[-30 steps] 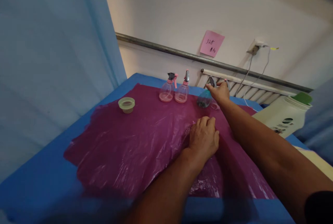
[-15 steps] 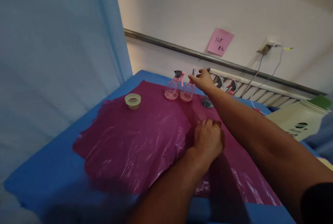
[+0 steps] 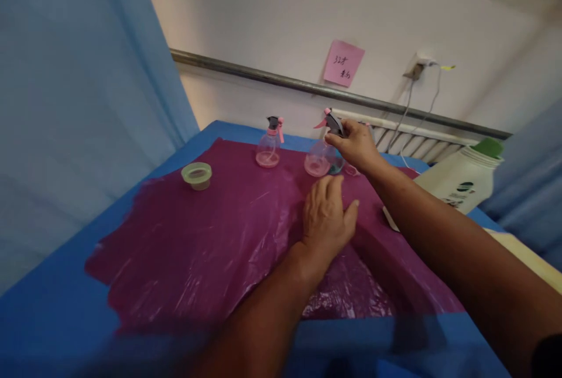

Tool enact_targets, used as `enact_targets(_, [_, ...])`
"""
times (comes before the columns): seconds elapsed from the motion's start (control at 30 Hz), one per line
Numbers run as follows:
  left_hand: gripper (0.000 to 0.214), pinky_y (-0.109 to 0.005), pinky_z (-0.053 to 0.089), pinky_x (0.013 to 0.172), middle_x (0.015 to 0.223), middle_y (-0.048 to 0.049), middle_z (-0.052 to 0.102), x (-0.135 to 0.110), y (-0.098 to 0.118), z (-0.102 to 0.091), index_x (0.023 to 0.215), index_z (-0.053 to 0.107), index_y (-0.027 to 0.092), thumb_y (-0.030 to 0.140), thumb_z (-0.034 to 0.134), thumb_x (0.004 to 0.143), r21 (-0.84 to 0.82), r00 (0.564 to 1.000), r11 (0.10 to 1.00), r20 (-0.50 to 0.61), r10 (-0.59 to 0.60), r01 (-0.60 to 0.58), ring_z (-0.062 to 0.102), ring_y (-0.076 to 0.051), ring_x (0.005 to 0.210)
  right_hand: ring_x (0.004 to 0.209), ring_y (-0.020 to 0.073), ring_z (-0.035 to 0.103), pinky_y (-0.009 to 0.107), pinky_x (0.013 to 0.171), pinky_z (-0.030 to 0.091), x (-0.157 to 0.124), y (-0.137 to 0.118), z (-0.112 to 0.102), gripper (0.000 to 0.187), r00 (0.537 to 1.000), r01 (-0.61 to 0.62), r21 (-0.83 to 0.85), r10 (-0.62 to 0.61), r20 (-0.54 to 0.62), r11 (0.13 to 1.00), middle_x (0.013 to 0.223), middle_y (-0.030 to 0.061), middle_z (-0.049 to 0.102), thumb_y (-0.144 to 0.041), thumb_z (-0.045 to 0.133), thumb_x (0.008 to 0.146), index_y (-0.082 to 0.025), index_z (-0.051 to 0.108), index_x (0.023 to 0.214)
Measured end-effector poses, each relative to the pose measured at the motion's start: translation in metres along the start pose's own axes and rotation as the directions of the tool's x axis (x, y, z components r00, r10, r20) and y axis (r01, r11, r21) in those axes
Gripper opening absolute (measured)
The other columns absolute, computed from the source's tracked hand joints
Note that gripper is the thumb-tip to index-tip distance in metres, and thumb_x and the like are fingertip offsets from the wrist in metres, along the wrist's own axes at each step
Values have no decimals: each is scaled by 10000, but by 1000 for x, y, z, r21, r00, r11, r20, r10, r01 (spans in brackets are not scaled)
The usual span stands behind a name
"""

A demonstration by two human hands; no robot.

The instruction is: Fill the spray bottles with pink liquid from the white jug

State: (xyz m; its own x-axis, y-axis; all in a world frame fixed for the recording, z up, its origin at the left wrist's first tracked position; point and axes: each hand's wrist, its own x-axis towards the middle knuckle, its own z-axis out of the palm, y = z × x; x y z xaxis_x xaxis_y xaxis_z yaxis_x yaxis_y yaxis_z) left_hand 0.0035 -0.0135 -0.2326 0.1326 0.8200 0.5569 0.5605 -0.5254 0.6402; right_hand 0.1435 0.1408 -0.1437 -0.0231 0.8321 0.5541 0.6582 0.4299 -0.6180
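Right hand (image 3: 359,145) closed round head of a clear spray bottle (image 3: 316,161), tilted, near far edge of the blue surface (image 3: 65,290). Left hand (image 3: 325,214) open, palm down at purple sheet (image 3: 193,243), no visible grip.

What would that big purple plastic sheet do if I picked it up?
The purple sheet would probably flop, since it's wrinkled and looks thin. It might feel slippery, because it shines in streaks. If you pulled it, the bottle standing alone on it could tip, being tall with a spray head on top.
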Motion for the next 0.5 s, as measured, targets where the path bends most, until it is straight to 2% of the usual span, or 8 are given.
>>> enact_targets(0.1, [862,-591,424,1359,1709,-183,512,5,-6,3,1688,362,254,332,836,971,-28,994,998,-89,-58,55,495,-387,1622,803,227,659,376,771,516,-32,-7,-26,331,1000,-21,66,21,0,998,875,26,764,-475,816,831,-219,799,1039])
enact_targets(0.2, [1015,-609,409,1363,1734,-208,481,7,-11,5,1721,291,237,339,893,910,-13,993,993,-35,-116,116,466,-405,1650,797,230,687,387,778,535,-67,-13,-39,338,998,-68,115,68,0,991,872,21,781,-477,858,829,-231,814,1056])
enact_targets(0.33, [916,-590,460,1310,1622,-201,586,6,-12,7,1658,405,221,315,891,887,25,979,982,74,-191,190,563,-407,1563,892,251,745,424,851,592,-109,-15,-38,349,994,-101,237,108,-18,966,1015,40,837,-470,874,856,-262,821,1131])
enact_targets(0.5, [746,-536,513,1238,1481,-160,666,5,-15,9,1519,543,235,353,906,879,30,975,980,97,-200,198,639,-371,1451,992,258,786,453,944,654,-133,-6,-23,449,976,-142,423,197,-89,895,1154,53,849,-477,916,836,-280,796,1221])
